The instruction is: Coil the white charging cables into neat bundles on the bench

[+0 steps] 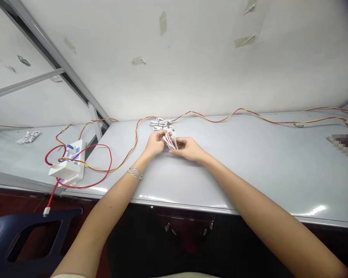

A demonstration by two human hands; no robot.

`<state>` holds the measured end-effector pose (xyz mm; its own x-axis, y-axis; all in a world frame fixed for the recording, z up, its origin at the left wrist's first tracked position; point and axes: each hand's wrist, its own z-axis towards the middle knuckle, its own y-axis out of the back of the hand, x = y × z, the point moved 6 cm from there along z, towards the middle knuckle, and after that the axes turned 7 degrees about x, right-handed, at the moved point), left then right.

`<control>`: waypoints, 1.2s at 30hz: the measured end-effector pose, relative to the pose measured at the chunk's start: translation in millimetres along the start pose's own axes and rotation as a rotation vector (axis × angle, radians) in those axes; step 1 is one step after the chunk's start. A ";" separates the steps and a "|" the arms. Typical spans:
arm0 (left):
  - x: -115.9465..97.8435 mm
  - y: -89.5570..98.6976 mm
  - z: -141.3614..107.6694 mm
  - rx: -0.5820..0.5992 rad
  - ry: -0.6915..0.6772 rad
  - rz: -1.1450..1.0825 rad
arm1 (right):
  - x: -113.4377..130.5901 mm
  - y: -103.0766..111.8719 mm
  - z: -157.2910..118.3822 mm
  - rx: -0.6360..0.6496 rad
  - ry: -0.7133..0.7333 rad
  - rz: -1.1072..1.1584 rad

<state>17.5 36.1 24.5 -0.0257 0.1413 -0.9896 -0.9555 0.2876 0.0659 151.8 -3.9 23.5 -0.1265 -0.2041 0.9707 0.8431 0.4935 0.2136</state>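
A bundle of white cable [170, 140], folded into loops, is held between my two hands just above the grey shelf [234, 166]. My left hand [156, 143] pinches its left side with thumb and fingers. From the right, my right hand [188, 148] grips the loops, its thumb underneath and its fingers partly hidden behind the cable. Right behind my hands, more coiled white cables [160, 123] lie on the shelf, bound with dark ties. A silver bracelet [135, 172] circles my left wrist.
A white power strip [79, 154] with a plugged-in adapter [64, 170] and a looping red cable [111, 154] sits at left. Red and yellow wires [214, 121] run along the back wall. Another white cable bundle [29, 137] lies far left; a blue plastic chair [46, 216] stands below.
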 end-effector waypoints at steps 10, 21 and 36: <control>0.5 -1.7 -2.3 -0.006 0.078 -0.027 | -5.0 -0.3 0.2 -0.036 -0.007 -0.016; 5.2 3.8 -3.3 -0.031 0.143 -0.107 | -7.2 9.4 -1.2 -0.211 -0.102 0.020; 9.5 -4.6 0.9 0.056 -0.002 0.079 | -8.0 8.0 0.1 -0.263 -0.027 -0.137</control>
<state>22.0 36.9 14.9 -0.0995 0.1671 -0.9809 -0.9327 0.3277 0.1504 159.5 1.8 17.4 -0.2589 -0.2296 0.9382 0.9233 0.2264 0.3102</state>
